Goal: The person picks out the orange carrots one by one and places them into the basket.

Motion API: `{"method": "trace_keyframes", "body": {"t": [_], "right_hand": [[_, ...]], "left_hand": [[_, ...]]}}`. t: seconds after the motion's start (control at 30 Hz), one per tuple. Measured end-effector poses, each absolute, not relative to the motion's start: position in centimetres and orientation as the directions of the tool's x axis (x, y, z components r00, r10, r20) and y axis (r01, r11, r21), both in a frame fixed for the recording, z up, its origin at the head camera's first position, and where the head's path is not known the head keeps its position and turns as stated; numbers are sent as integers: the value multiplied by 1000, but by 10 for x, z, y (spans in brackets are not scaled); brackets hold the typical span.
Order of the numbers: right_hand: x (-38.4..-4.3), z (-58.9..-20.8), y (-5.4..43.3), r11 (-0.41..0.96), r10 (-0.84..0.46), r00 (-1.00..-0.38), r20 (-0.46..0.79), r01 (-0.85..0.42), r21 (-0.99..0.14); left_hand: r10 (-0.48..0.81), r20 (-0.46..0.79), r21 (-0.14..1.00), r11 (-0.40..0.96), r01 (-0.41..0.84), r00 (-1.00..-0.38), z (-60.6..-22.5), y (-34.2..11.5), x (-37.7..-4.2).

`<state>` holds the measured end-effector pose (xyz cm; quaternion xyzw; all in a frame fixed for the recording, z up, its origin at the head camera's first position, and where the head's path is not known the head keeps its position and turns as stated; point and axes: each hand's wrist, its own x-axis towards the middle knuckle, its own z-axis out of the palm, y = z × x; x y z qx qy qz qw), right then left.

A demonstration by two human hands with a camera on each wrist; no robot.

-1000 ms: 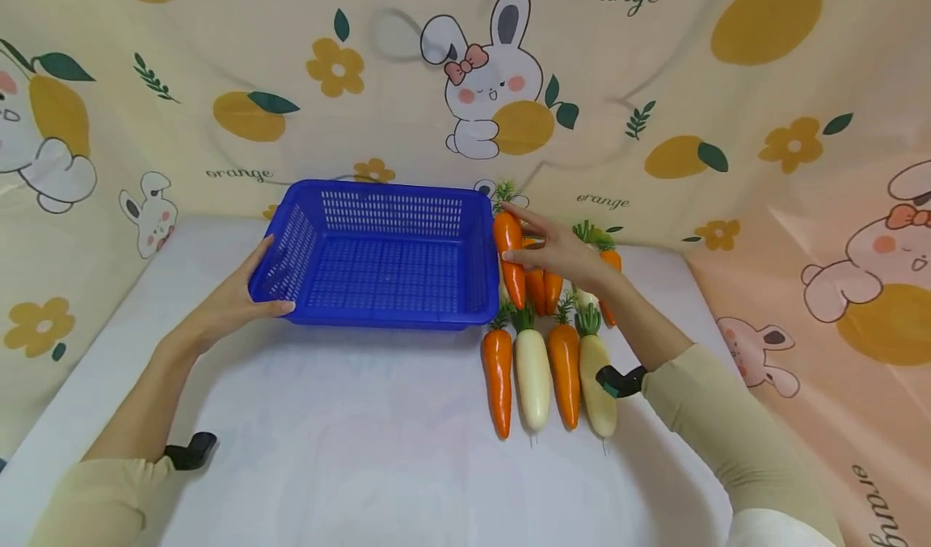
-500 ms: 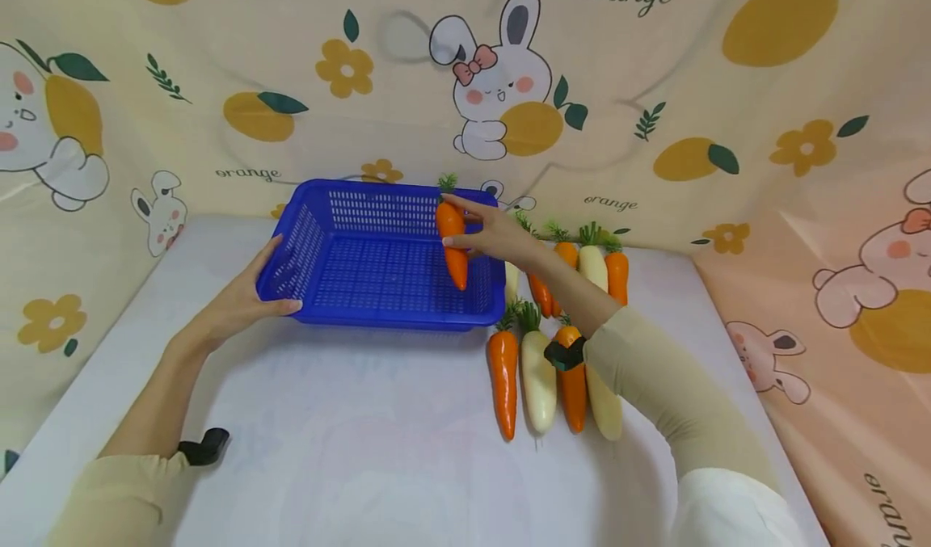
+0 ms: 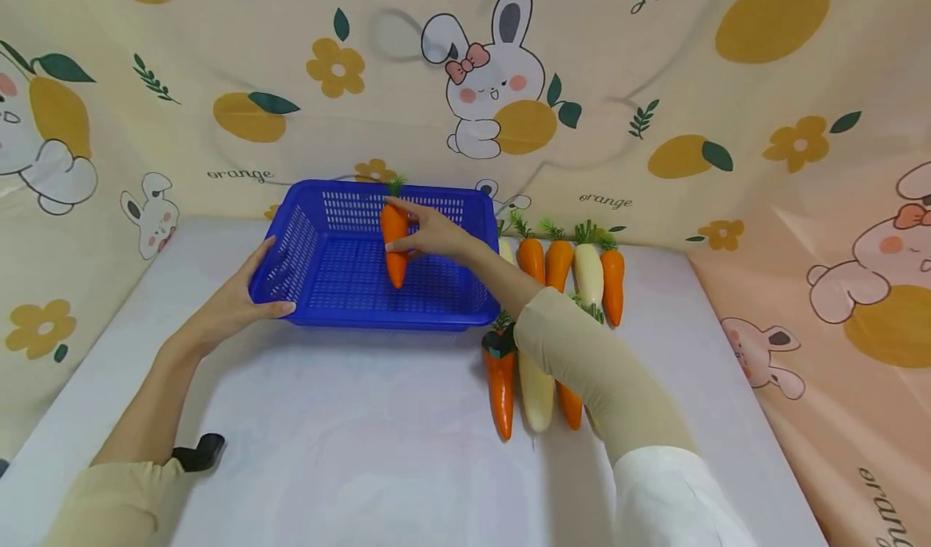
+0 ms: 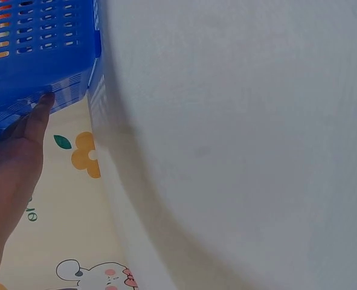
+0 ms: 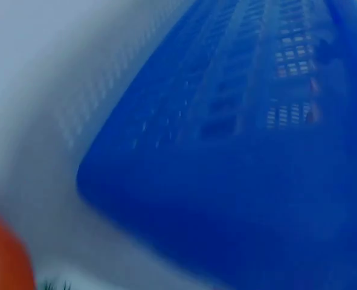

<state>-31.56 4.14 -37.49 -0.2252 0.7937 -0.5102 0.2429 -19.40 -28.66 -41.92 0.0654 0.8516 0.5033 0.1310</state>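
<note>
A blue slotted plastic basket (image 3: 349, 318) stands at the back of the white table. My left hand (image 3: 229, 309) grips its left end, thumb at the front rim; in the left wrist view the fingers (image 4: 38, 118) lie along the outside wall of the basket (image 4: 39, 66). Over the inside of the basket, my right hand (image 3: 429, 232) pinches an orange carrot (image 3: 395, 236) between thumb and fingers, its green top upward and tip down. The right wrist view is blurred and shows the basket (image 5: 226, 181) and part of an orange carrot (image 5: 3, 254), but no hand.
Right of the basket lie carrots (image 3: 613, 288) and white radishes (image 3: 587, 272) in a back row. A front row holds a carrot (image 3: 500, 393) and a white radish (image 3: 537, 393), partly hidden by my right sleeve (image 3: 604, 369). A patterned cloth (image 3: 291, 46) hangs behind the table (image 3: 349, 434).
My right hand has carried the carrot leftward from the back row, across the basket's right rim to above its middle. The left hand keeps its grip on the basket.
</note>
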Motion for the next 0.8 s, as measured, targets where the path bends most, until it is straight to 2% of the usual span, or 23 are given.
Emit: {"method": "trace_keyframes", "body": {"t": [0.5,0.67,0.8], "right_hand": [[-312,-398,-42,409,-579,-791,-201,-68,-910],[-306,-408,-63,471,-505,-838,-205,-69,-879],[-302,-416,-77,549,-492,-835,-245,-79,-832]], "left_hand": [[223,-182,861,507,-46,-958,-417,-285,-195],[225,-180,861,508,-43,-958,-418,-286,-196],[228,-184,862,505,-45,-956,-420,-286,-196]]}}
